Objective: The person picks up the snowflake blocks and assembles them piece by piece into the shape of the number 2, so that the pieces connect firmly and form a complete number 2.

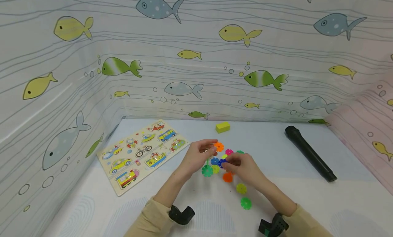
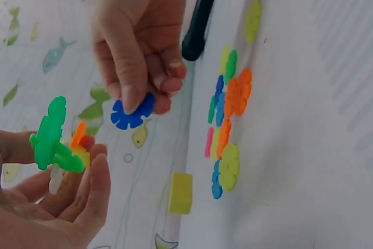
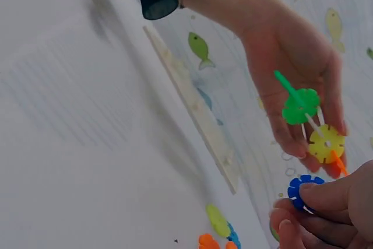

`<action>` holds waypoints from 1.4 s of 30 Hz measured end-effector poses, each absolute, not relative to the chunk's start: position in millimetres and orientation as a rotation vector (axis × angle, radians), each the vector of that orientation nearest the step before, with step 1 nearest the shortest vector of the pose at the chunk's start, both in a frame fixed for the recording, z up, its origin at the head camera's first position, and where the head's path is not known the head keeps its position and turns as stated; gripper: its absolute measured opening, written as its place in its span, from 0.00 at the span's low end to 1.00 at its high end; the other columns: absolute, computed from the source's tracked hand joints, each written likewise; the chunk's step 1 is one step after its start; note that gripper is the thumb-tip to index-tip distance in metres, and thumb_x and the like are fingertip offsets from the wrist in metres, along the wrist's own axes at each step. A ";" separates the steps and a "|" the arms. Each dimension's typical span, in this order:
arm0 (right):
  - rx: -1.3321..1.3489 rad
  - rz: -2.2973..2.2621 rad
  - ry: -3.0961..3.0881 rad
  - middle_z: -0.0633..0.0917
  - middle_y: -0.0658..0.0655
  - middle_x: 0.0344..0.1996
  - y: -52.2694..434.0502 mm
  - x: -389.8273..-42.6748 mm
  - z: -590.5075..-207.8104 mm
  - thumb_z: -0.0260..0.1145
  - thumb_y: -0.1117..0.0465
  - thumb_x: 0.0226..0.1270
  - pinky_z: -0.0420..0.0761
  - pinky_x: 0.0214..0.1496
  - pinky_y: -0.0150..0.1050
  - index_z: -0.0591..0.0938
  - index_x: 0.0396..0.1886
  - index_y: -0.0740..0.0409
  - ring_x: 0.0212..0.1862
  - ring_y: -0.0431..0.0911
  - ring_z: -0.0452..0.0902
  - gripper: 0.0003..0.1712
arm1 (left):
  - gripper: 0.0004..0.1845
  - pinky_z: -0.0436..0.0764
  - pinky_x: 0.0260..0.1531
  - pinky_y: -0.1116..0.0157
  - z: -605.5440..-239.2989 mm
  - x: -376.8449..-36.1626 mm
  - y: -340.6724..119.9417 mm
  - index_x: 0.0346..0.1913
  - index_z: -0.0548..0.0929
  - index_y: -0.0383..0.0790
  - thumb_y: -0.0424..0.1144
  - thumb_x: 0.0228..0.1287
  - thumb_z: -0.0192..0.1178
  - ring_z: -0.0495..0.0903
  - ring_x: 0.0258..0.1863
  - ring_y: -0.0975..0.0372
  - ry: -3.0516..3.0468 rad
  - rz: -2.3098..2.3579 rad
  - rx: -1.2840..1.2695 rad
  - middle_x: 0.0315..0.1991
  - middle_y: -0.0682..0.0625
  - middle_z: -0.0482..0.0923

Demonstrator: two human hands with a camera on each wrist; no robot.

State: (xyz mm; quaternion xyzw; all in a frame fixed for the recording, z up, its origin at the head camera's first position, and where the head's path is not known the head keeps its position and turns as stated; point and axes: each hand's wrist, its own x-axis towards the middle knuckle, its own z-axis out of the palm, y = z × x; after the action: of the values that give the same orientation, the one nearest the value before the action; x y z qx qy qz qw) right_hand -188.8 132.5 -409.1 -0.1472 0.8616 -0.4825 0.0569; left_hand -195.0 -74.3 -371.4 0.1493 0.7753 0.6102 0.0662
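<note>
My left hand holds a small cluster of joined plastic flower discs by its edge. In the right wrist view the cluster shows a green disc, a yellow disc and an orange piece, joined at angles. Between the thumb and fingers of my right hand a dark blue notched disc is pinched. It is apart from the cluster, a short way off. Below both hands, several loose discs lie on the table, among them an orange disc and a yellow disc.
A wooden picture puzzle board lies to the left. Behind the hands is a yellow block, and a black microphone-like stick lies at the right. One lone green disc is nearer the front. Fish-patterned walls enclose the table.
</note>
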 end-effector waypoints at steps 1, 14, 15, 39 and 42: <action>-0.440 -1.488 2.599 0.88 0.55 0.32 133.9 -189.4 -407.1 0.69 0.60 0.68 0.86 0.39 0.35 0.83 0.40 0.61 0.36 0.49 0.85 0.09 | 0.20 0.82 0.55 0.60 -371.3 -195.0 -74.1 0.65 0.78 0.37 0.38 0.75 0.55 0.84 0.50 0.49 2.339 1.841 0.447 0.51 0.41 0.84; -0.512 -1.781 2.512 0.87 0.65 0.32 138.7 -191.4 -401.9 0.64 0.59 0.73 0.86 0.38 0.33 0.85 0.47 0.66 0.34 0.62 0.84 0.14 | 0.20 0.80 0.58 0.56 -373.1 -195.9 -73.5 0.66 0.77 0.39 0.38 0.75 0.56 0.85 0.48 0.50 2.339 1.871 0.401 0.48 0.42 0.85; -0.502 -1.796 2.507 0.87 0.64 0.32 138.7 -191.6 -402.2 0.64 0.59 0.73 0.86 0.38 0.33 0.85 0.48 0.65 0.35 0.62 0.84 0.14 | 0.20 0.80 0.58 0.56 -373.3 -196.0 -73.5 0.66 0.77 0.39 0.38 0.75 0.56 0.85 0.48 0.50 2.339 1.870 0.400 0.48 0.42 0.85; -0.404 -1.812 2.568 0.88 0.61 0.36 135.3 -192.2 -407.5 0.62 0.56 0.74 0.86 0.40 0.32 0.87 0.48 0.63 0.33 0.47 0.84 0.15 | 0.20 0.82 0.54 0.59 -372.6 -195.2 -71.8 0.64 0.78 0.36 0.37 0.73 0.58 0.87 0.46 0.53 2.321 1.862 0.420 0.52 0.41 0.84; -0.387 -1.837 2.587 0.86 0.60 0.31 135.3 -192.0 -407.5 0.62 0.57 0.74 0.85 0.38 0.31 0.87 0.46 0.63 0.31 0.49 0.83 0.14 | 0.20 0.83 0.53 0.60 -372.9 -195.5 -71.4 0.64 0.78 0.36 0.38 0.73 0.58 0.87 0.46 0.53 2.322 1.859 0.419 0.52 0.41 0.84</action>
State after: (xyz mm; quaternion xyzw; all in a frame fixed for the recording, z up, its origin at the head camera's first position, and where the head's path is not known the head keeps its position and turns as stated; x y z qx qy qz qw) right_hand -192.0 135.3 -407.5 -0.1211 0.8091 -0.5745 -0.0271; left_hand -195.5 -71.4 -372.9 0.1392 0.7712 0.6174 0.0686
